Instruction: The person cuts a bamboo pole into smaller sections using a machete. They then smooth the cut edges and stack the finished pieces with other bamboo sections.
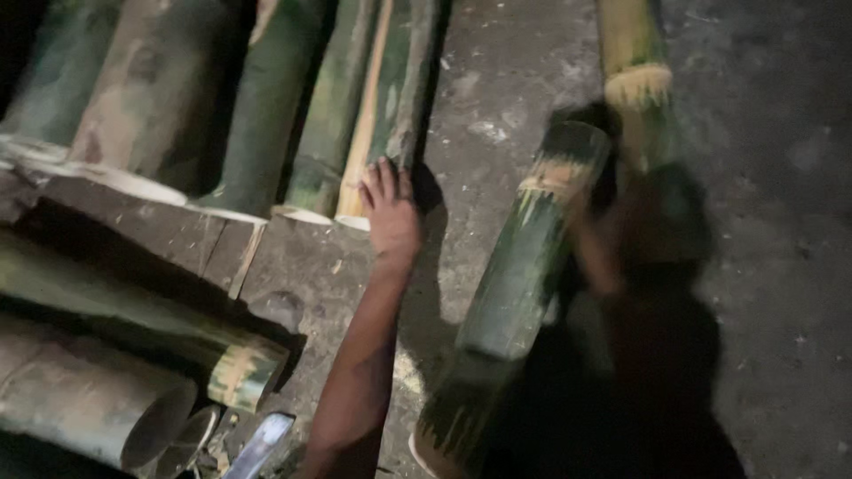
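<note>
The left hand (390, 211) is stretched forward, palm down, fingers spread flat on the cut end of a split bamboo piece (383, 98) in the row of green culms leaning against the wooden block (266, 257); it's pressing or steadying rather than clasping, an open hand laid on top. Just to the right of that hand, a thick green bamboo section (515, 284) stands tilted on the concrete floor (772, 177), its pale, fibrous node ring near the top and its lower end frayed into light splinters. The right hand (593, 232) is up against the far side of that section, near the top, but it's blurred and in deep shadow, so I can't tell whether it's closed round the bamboo or only resting on it. I'd say this is the handling-and-sorting stage, one piece being kept upright while another is felt for; any next move would need a firm hold on the tilted section, since it looks heavy and ready to roll. Below the left forearm, more culms (98, 390) lie stacked, with a flat metal blade (259, 443) beside them.
</note>
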